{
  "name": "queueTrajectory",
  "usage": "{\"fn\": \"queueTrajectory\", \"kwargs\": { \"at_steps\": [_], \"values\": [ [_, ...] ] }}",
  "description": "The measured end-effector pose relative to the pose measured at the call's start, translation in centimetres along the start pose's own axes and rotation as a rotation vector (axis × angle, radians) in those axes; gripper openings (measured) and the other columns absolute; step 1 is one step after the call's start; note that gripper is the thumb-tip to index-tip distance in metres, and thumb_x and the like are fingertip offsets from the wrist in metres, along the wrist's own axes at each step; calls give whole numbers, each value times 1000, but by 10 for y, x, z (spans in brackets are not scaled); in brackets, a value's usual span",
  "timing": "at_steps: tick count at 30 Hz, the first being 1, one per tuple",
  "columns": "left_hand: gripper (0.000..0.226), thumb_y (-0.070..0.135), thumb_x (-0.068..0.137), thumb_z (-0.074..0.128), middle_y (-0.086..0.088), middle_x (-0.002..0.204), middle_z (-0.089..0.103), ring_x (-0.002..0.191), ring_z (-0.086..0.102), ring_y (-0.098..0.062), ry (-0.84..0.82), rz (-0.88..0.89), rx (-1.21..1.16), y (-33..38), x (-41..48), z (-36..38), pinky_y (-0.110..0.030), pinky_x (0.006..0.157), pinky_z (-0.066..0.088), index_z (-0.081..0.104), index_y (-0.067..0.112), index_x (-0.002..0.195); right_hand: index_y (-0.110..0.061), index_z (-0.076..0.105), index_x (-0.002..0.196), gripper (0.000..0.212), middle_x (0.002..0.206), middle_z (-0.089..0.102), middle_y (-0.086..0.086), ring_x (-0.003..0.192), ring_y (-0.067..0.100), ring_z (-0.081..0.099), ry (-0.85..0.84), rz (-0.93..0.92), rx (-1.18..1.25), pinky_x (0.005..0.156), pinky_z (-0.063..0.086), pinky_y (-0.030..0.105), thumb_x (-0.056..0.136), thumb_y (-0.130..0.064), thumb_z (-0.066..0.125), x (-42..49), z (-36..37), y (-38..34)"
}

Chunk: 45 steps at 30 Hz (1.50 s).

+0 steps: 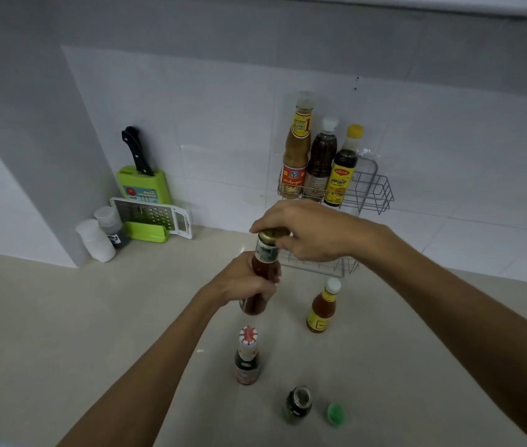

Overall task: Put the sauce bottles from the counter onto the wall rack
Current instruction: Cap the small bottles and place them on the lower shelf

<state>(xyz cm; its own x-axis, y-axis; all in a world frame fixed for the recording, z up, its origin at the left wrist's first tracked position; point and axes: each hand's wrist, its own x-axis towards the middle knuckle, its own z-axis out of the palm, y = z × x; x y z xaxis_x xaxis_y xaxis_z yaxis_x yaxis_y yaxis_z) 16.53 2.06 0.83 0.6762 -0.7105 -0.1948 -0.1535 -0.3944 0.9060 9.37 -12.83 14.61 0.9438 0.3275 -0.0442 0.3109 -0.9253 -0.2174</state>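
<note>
The left hand (242, 282) was wrapped tight round the middle of a red sauce bottle (260, 269), held up off the counter (94, 333). The right hand (307, 230) sat on top w/ its fingers (263, 224) curled round the gold cap (273, 235), pinching it. Bottle was about mid-picture, just below the rack (375, 188) on the wall.

The rack was at 1 o'clock from the hands. It held 3 bottles in a row: a tan one (297, 146), a brown one (321, 159) and a dark one w/ a yellow cap (344, 166). The rack's right part had no bottles.

On the counter, an orange bottle w/ a white cap (323, 306) stood at 4 o'clock from the held one, near it. A dark bottle w/ a red & white cap (247, 356) stood at 6 o'clock. Lower, at 5 o'clock, was a small open jar (297, 404), and a green lid (335, 413) lay just beside it at its 3 o'clock.

Far off at 10 o'clock, by the wall: a green board (144, 185) w/ a knife (136, 150), a grater (152, 217) and 2 shakers (101, 233).
</note>
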Motion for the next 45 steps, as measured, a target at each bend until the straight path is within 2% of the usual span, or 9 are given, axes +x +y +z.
{"fn": "queueTrajectory", "kwargs": {
  "at_steps": [8,13,22,29,31,36,38,42,45],
  "values": [
    [27,23,57,75,2,77,73,78,70,-19,117,73,30,26,4,7,-37,78,59,68,29,82,-22,54,138,43,131,60,-1,106,8,52,24,26,-58,86,41,25,96,-25,59,-8,-29,12],
    [21,15,56,74,0,79,73,76,69,-18,58,105,23,36,0,6,-37,78,60,69,23,76,-18,63,119,39,89,65,-3,79,12,61,85,45,-152,64,50,30,95,-48,55,-17,-33,8],
    [21,1,62,72,-5,79,68,80,67,-20,-218,216,50,64,-12,-2,-36,81,57,65,16,74,-16,47,93,43,71,53,1,55,20,48,328,-211,-496,47,39,31,99,-51,23,-29,-16,-1],
    [20,20,60,78,9,62,66,57,63,-5,387,154,140,71,-10,28,-13,52,42,60,28,66,-14,55,82,47,59,53,2,44,18,38,597,159,-526,46,29,27,100,-44,24,-31,-3,0],
    [20,18,60,78,8,64,67,60,63,-7,295,162,119,73,-9,25,-20,57,47,61,26,67,-16,54,75,51,54,47,-3,41,10,32,592,178,-483,45,21,24,99,-49,24,-31,-5,0],
    [19,3,63,73,-6,75,65,72,64,-18,-405,246,-15,86,-18,1,-31,74,55,62,17,70,-15,55,75,55,54,50,-4,42,16,42,498,-138,-383,43,31,28,98,-55,25,-38,-23,0],
    [18,5,63,74,-4,72,65,69,64,-16,-310,246,-22,87,-17,6,-31,73,54,62,17,69,-14,52,71,46,53,50,-2,42,20,41,566,-142,-420,43,32,29,98,-43,30,-37,-26,2],
    [17,19,59,78,6,62,67,58,64,-8,281,164,94,82,-10,28,-22,57,48,62,24,65,-16,41,61,35,47,44,1,38,20,37,623,158,-566,43,31,25,90,-33,52,-31,-18,-4],
    [16,18,58,76,4,64,68,57,64,-9,285,121,88,76,-4,31,-24,56,50,63,21,66,-14,46,59,42,46,38,-4,41,15,47,562,320,-609,43,40,23,86,-43,60,-24,-13,-2]
  ]
}}
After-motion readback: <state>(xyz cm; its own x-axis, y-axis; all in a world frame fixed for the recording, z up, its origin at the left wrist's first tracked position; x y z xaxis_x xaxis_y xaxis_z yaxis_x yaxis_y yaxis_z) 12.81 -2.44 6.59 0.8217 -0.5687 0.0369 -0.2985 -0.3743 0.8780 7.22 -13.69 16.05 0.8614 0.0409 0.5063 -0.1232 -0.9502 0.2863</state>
